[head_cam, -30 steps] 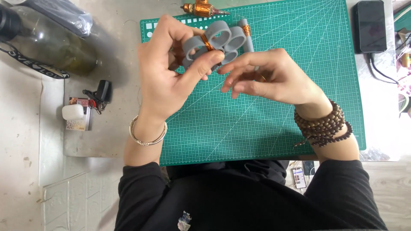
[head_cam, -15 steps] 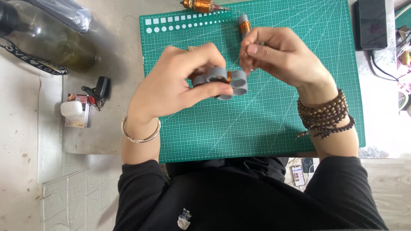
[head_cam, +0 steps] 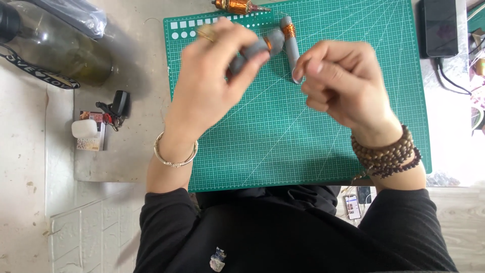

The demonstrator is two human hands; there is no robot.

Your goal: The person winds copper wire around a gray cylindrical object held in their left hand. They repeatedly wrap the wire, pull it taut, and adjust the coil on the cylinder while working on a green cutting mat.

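Green cutting mat [head_cam: 303,136] with a white grid covers most of the pale, speckled desk [head_cam: 131,151]; white tiles show at the lower left. Two hands work above the mat. The left hand [head_cam: 212,81] is closed around one grey part [head_cam: 262,45] with a copper band — blurred, held over the mat's upper middle. The right hand [head_cam: 343,86] is curled, fingertips pinching the lower end of one grey rod [head_cam: 290,45], also copper-banded. One copper-wound rotor [head_cam: 235,6] lies at the mat's top edge. One glass bottle [head_cam: 55,45] rests at the upper left — one black phone [head_cam: 438,28] at the upper right.
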